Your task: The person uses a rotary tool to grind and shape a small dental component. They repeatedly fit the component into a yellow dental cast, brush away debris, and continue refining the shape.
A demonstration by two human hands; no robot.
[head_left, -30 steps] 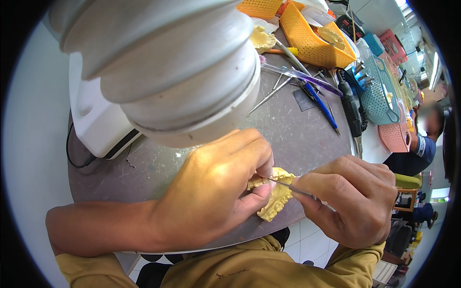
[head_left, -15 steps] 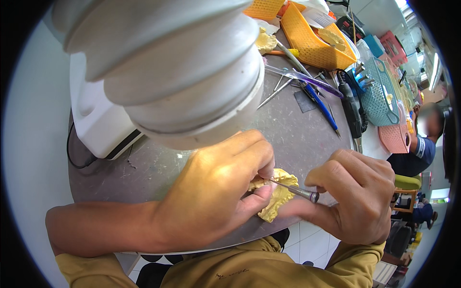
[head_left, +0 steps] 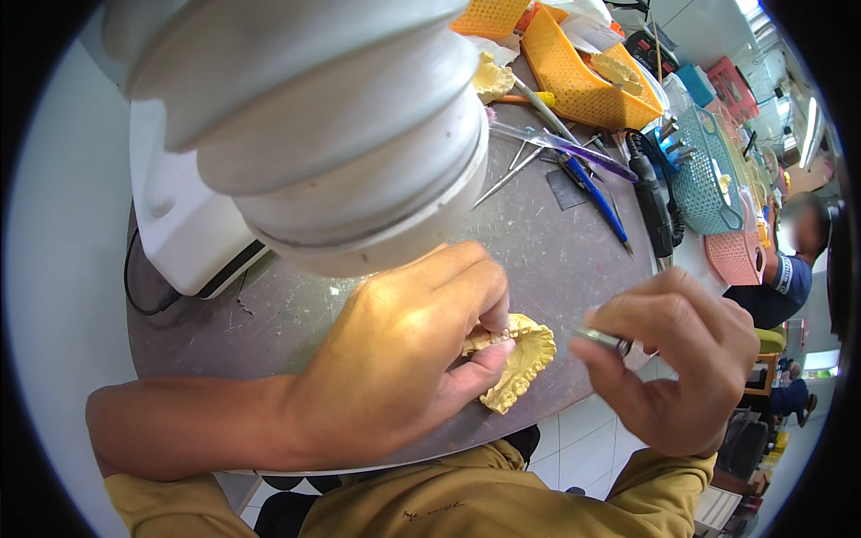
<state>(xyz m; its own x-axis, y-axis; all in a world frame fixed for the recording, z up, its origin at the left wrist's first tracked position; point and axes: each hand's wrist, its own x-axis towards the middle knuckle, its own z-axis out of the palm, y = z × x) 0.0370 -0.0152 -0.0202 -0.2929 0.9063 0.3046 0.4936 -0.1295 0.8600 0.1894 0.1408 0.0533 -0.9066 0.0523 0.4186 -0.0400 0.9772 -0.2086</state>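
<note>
Our L hand (head_left: 408, 336) has fingers pinching the cast (head_left: 531, 355) at its left side, by the bench (head_left: 574, 269) edge — prob to steady it; R hand (head_left: 686, 363) fingers pinch the tool (head_left: 603, 339), clear of it.

Mid-frame, the left hand (head_left: 404, 336) pinches a yellow cast (head_left: 527, 357); to the right, the right hand (head_left: 682, 359) grips a metal tool (head_left: 603, 339), apart from the cast. A white hose (head_left: 332, 152) fills the upper left; 2 orange baskets (head_left: 560, 76) stand near the top.
</note>
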